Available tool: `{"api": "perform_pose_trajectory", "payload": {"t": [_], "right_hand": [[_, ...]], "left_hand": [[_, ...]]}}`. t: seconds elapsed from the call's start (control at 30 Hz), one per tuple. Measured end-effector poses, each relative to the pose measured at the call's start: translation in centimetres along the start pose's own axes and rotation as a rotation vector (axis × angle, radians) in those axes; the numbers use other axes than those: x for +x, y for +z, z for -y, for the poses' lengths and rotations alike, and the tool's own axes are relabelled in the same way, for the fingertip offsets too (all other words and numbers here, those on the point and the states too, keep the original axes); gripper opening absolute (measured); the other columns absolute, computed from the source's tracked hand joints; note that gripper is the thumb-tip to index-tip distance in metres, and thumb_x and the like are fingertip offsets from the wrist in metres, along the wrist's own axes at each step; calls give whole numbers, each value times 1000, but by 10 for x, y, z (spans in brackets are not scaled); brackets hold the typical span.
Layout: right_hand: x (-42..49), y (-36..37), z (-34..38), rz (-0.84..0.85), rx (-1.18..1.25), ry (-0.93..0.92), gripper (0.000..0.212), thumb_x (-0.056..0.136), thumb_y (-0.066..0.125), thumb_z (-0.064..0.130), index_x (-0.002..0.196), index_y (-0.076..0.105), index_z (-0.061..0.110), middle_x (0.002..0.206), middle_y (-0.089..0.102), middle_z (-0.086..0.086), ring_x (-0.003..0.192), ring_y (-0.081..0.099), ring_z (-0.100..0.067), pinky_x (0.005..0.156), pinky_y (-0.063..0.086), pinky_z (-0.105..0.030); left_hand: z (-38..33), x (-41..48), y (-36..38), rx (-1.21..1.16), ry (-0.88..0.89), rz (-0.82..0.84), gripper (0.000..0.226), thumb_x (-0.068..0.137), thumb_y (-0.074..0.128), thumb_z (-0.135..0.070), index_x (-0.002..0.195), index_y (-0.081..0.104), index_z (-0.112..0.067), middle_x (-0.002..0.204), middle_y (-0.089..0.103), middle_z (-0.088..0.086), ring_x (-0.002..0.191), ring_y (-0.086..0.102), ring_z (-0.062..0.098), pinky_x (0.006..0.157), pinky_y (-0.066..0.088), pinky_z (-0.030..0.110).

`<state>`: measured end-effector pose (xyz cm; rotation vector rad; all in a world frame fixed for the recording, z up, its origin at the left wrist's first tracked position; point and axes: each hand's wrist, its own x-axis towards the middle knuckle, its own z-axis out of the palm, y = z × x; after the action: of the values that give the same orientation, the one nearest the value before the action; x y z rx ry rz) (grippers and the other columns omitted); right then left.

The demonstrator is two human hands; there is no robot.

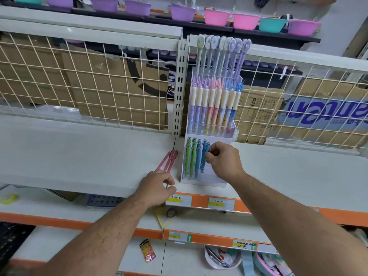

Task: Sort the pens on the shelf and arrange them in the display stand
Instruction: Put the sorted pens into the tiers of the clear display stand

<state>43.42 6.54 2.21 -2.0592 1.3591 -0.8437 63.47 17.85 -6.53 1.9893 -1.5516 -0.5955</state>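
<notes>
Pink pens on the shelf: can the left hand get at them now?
Likely yes: the left hand lies over the near ends of the pink pens, on open shelf beside the display stand, nothing between.

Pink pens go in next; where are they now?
Head view: the pink pens lie on the shelf just left of the display stand, near ends gripped by the left hand.

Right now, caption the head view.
Right hand pinches a blue pen in the display stand; left hand grips pink pens on the shelf.
</notes>
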Motion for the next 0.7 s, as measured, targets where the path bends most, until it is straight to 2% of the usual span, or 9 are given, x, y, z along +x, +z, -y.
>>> {"api": "perform_pose_trajectory", "payload": {"t": [0.33,0.5,0.7], "right_hand": [[-1,6,-1,-6,-24,3,4,91,71,18,90,71,13,79,72,-3,73,69,-20,72,58,-34],[-2,6,-4,-14,-4,14,8,90,71,18,95,73,12,82,71,1,77,66,-16,72,53,-28],[-3,5,-5,-19,-2,15,9,89,72,19,96,74,13,85,71,1,78,66,-15,73,53,-27]], "left_hand": [[-1,-1,1,-12,-1,-13,13,81,74,-33,89,65,-37,99,55,-21,98,55,4,93,51,31],[0,0,1,-5,1,-14,13,81,74,-34,90,65,-36,100,55,-20,100,55,5,93,50,30],[0,0,1,7,-5,-16,13,81,74,-35,90,65,-36,100,56,-20,100,55,5,93,49,30]]}}
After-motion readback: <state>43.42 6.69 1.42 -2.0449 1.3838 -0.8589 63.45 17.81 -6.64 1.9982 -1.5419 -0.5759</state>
